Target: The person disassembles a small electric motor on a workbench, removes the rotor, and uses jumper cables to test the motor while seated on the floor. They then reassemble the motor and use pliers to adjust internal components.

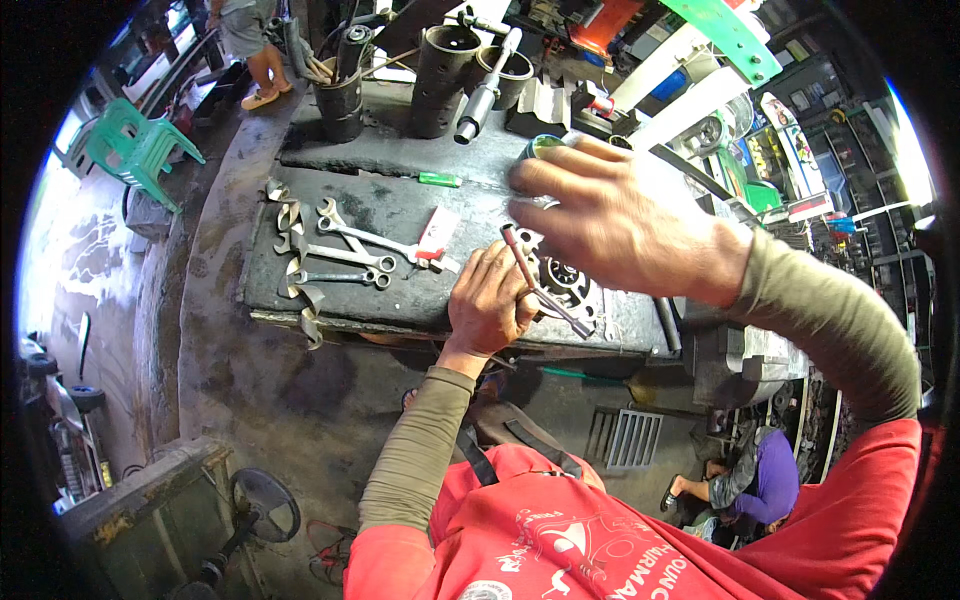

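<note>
My left hand (485,300) is closed at the bench's front edge, its fingers curled at the left side of a cast metal part (575,278) with round openings. What lies inside its grip is hidden. A thin reddish-brown bar tool (521,258) slants over the part, touching or very near my left thumb. My right hand (615,215) is raised above the part and smeared by motion, its fingers bent. Just beyond its fingers shows a round green-rimmed container (543,146). Left of my left hand lie several combination wrenches (365,235) and a red-and-white packet (438,232).
The dark workbench (400,195) also bears a green stick-like item (440,180), a curled metal strip (290,240) and tall dark cylinders (443,80) at the back. A green chair (145,150) stands far left. A person in purple (770,480) crouches lower right.
</note>
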